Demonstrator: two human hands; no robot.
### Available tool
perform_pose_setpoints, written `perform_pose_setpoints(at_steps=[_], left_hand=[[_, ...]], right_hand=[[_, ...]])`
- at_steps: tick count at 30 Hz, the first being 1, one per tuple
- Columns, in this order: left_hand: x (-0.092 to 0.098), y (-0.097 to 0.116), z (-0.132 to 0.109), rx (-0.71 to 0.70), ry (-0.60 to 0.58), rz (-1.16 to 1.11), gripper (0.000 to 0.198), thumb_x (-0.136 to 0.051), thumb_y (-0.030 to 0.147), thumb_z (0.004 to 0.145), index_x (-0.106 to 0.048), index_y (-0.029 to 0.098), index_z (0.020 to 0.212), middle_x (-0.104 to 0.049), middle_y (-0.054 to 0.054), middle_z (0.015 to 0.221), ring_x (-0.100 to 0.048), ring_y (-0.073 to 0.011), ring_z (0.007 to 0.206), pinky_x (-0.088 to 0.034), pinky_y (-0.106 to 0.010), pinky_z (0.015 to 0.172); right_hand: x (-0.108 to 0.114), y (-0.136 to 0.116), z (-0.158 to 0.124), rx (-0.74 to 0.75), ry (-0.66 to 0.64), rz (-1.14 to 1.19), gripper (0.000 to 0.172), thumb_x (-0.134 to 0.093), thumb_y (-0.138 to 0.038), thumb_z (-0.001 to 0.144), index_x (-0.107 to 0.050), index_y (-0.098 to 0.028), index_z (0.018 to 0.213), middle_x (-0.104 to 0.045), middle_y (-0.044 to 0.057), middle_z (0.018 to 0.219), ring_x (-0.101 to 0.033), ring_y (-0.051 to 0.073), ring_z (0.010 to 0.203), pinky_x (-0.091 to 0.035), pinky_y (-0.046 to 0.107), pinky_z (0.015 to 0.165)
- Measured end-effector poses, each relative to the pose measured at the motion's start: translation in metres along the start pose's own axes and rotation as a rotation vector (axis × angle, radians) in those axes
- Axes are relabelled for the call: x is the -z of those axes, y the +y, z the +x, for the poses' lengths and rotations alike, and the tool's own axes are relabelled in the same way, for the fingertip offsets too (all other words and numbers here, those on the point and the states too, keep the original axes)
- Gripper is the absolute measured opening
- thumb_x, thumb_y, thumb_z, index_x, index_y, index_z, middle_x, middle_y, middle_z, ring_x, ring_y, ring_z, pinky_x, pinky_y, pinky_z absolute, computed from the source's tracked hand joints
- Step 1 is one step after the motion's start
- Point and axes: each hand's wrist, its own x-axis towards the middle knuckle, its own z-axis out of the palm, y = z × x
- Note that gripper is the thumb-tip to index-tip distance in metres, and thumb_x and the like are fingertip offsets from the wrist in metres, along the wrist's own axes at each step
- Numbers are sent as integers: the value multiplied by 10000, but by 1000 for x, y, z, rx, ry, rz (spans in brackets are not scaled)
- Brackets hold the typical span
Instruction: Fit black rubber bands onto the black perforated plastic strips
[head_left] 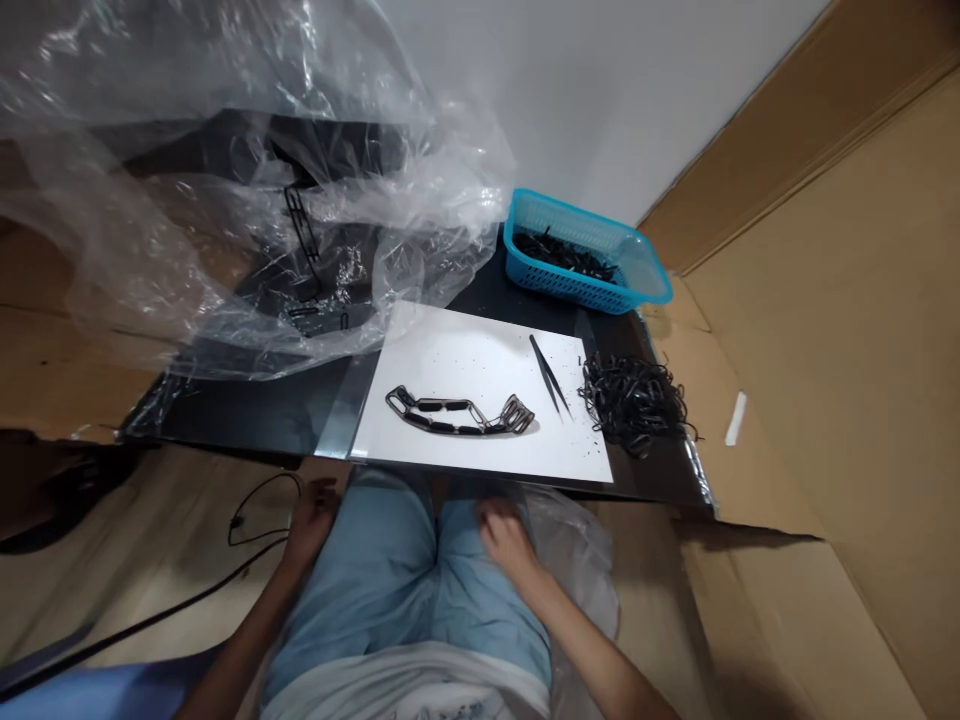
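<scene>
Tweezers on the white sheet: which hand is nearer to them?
The right hand, on the thigh, lies below the black tweezers; the left hand lies much farther off, to their lower left.

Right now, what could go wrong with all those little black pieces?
The loose black pile sits near the edge of the dark board, so a careless reach might knock some pieces off. The plastic sheet sags over the board and could drag across the linked black piece on the paper if it gets pulled.
</scene>
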Motion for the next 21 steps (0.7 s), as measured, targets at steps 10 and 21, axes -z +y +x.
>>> perform_pose_setpoints(at_steps=[10,21], left_hand=[[24,104,-81,-461,24,-151,156,-476,283,861,-616,221,889,-636,-24,751,-615,-183,736,-504,-299,675],[102,203,-5,-637,238,325,365,-406,328,930,-547,260,1259,-546,-84,1026,-527,-249,945,-384,-377,765]], right_hand=[[130,-58,133,220,180,-92,202,-396,-202,899,-591,-155,919,-567,97,857,-456,227,815,-382,365,709],[112,-63,171,211,-80,-86,98,-419,-138,840,-505,-186,837,-545,96,913,-424,254,911,-409,406,816]])
